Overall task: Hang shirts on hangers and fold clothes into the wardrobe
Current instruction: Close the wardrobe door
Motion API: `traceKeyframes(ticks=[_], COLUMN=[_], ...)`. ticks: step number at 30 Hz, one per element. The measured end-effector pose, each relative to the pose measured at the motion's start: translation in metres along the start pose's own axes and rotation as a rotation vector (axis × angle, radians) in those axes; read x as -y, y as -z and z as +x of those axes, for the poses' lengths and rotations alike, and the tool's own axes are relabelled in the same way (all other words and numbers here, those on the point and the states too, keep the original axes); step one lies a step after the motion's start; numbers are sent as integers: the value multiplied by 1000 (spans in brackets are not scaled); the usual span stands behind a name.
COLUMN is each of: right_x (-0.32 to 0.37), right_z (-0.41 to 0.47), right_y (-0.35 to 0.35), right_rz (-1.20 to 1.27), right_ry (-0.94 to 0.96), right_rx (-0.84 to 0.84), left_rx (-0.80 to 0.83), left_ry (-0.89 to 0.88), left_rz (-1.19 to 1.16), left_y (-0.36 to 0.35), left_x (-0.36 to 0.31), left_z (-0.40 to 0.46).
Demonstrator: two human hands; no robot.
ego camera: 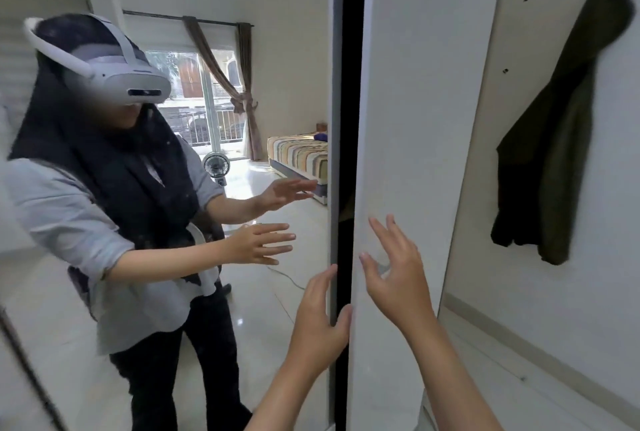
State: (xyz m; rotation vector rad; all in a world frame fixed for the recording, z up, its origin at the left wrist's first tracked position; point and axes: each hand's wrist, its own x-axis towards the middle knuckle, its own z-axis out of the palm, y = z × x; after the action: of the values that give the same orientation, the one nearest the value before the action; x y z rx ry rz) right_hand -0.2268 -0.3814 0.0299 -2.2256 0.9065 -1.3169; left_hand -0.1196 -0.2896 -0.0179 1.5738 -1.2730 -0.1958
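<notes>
A bright bedroom is showing in the mirrored wardrobe door (166, 309). The left hand (317, 323) is wrapping its grip round that door's edge; the right hand (398, 278) is hovering open by the white door (408, 118). Judging by this, the wardrobe is being opened; next, widening the gap. A dark garment (550, 153) is hanging nearby.

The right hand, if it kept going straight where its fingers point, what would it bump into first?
Probably the white wardrobe door. The right hand is open, fingers spread and aimed up at that panel, seemingly just short of it, though depth is hard to judge.
</notes>
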Motion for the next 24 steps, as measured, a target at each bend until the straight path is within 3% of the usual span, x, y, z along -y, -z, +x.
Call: traceKeyframes(ticks=[6, 11, 16, 24], right_x=[-78, -115, -123, -134], right_z=[20, 10, 13, -12], right_y=[-12, -19, -20, 10], right_rz=[13, -175, -157, -86], right_ry=[-88, -61, 32, 20], right_rx=[213, 395, 359, 228], left_rx=[-15, -37, -105, -28], left_ry=[42, 74, 80, 38], left_rz=[-112, -260, -352, -424], left_y=[-52, -74, -80, -88], left_x=[26, 36, 32, 19], left_z=[51, 56, 56, 38])
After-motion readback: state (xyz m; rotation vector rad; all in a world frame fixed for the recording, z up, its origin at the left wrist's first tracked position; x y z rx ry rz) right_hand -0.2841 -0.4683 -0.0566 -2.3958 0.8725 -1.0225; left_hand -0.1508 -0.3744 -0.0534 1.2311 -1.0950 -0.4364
